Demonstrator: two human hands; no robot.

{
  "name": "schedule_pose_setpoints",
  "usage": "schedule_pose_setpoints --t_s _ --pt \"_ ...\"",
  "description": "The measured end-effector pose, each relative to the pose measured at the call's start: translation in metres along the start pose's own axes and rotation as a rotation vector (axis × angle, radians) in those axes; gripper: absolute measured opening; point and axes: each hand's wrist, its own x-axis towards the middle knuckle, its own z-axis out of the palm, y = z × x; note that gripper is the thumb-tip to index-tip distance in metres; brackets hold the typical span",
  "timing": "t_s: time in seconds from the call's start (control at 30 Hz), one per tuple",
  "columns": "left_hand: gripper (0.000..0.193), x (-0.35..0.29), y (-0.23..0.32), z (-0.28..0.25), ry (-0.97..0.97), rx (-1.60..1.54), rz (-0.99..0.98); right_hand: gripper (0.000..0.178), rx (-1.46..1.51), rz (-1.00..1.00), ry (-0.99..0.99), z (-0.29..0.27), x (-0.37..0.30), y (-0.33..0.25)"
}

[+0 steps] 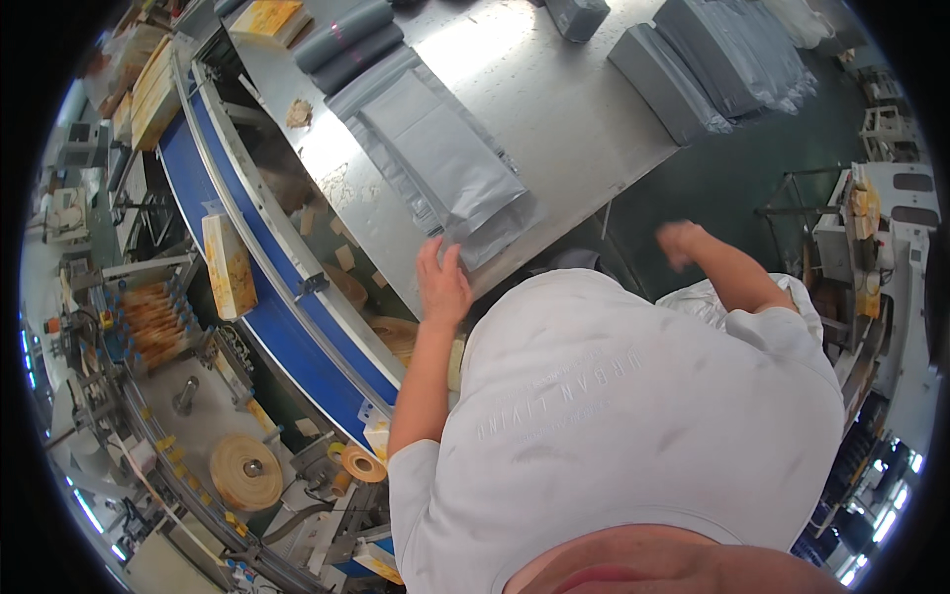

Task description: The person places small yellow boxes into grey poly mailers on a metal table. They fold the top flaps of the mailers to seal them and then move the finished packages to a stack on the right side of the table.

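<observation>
A stack of flat grey plastic bags point(435, 148) lies on the metal table point(594, 119), its clear near end at the table's front edge. Just beside that end is my left hand point(442, 284), fingers apart and raised, with nothing seen in it. Whether its fingertips touch the plastic is hard to make out. My right hand point(681, 244) hangs off to the right, away from the table, over the dark green floor. Motion smears its fingers, and no object shows in it.
A blue conveyor belt point(272, 317) curves along the left, carrying a white-and-yellow package point(228, 265). Grey rolls point(346, 45) sit at the table's far left. Bundles of grey bags point(683, 79) stand at the right edge. A machine with a tape reel point(245, 472) is lower left.
</observation>
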Motion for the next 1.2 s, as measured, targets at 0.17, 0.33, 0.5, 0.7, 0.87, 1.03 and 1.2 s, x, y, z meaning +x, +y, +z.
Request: schedule_pose_setpoints --t_s 0.17,0.33,0.5,0.7,0.87,1.03,1.2 --pt "0.023 0.051 -0.023 -0.009 -0.233 0.35 0.674 0.058 -0.177 -0.829 1.29 -0.144 0.009 -0.078" --pt "0.016 0.067 -0.042 -0.011 -0.357 0.364 0.746 0.031 -0.586 -1.257 1.267 -0.198 0.073 -0.113" --pt "0.012 0.079 -0.043 -0.007 -0.253 0.102 0.5 0.012 0.404 -1.228 1.018 -0.187 0.104 -0.102" --pt "0.037 0.086 -0.058 0.051 0.334 -0.836 -0.794 0.03 1.336 -0.548 0.659 -0.219 0.122 -0.153" --pt "0.02 0.094 -0.052 0.082 0.532 -0.433 -0.799 0.045 1.39 -0.328 0.888 -0.226 0.13 -0.187" --pt "0.069 0.108 -0.003 0.078 0.237 -0.604 -0.584 0.07 0.938 -0.567 1.27 -0.216 0.151 -0.197" --pt "0.079 0.108 0.042 0.073 0.112 -0.763 -0.328 0.072 1.823 -0.833 0.616 -0.217 0.105 -0.159"
